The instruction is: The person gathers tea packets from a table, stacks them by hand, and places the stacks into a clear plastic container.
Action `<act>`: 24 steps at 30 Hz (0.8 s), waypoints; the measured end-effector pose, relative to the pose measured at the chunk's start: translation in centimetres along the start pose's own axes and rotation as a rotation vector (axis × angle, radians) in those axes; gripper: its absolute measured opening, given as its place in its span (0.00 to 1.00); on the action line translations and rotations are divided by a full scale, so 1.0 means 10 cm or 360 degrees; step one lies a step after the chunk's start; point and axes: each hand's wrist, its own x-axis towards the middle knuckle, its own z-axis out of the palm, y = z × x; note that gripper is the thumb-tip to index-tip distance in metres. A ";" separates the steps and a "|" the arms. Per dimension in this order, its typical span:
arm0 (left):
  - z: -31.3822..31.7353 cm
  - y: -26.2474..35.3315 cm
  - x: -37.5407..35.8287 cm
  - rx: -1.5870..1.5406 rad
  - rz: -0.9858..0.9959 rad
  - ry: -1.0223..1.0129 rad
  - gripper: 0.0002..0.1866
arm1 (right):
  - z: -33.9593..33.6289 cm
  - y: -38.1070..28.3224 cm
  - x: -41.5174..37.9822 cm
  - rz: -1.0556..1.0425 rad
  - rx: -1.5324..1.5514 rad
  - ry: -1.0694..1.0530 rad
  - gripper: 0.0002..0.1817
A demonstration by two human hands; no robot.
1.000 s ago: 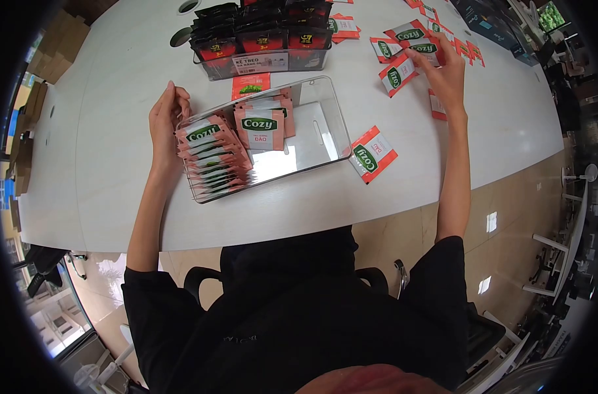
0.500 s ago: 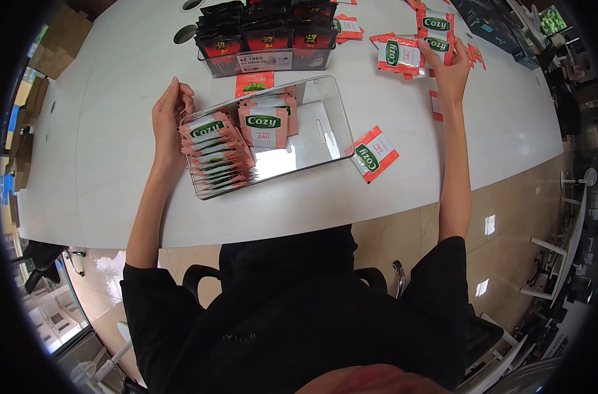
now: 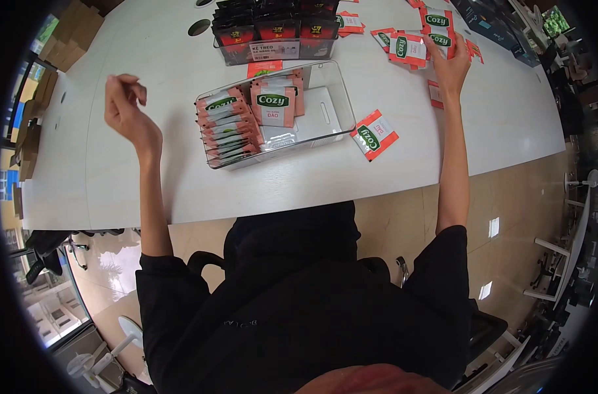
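Observation:
My left hand (image 3: 129,108) is raised over the table left of the clear plastic bin (image 3: 292,146), its fingers loosely curled and apart, holding nothing. Pink Cozy tea sachets (image 3: 230,134) stand in a row at the bin's left end, and a few more (image 3: 273,107) lean in its middle. At the right, my right hand (image 3: 448,62) has thumb and fingers around a red Cozy sachet (image 3: 439,41). Beside it lie more red Cozy sachets (image 3: 406,49). One loose Cozy sachet (image 3: 375,135) lies right of the bin.
Behind the bin, a clear rack (image 3: 276,51) holds black and red coffee packets. A red packet (image 3: 263,68) lies between rack and bin. Dark boxes (image 3: 496,29) stand at the back right. Cardboard boxes (image 3: 72,36) are at the far left.
My left hand has moved away from the bin's left end, up and to the left. My right hand remains at the red sachets. The whole view has shifted slightly.

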 end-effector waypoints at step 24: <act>1.43 0.64 -2.38 -0.0163 -0.0470 -0.1383 0.14 | -0.65 -1.06 -1.83 0.0677 0.1059 -0.0064 0.19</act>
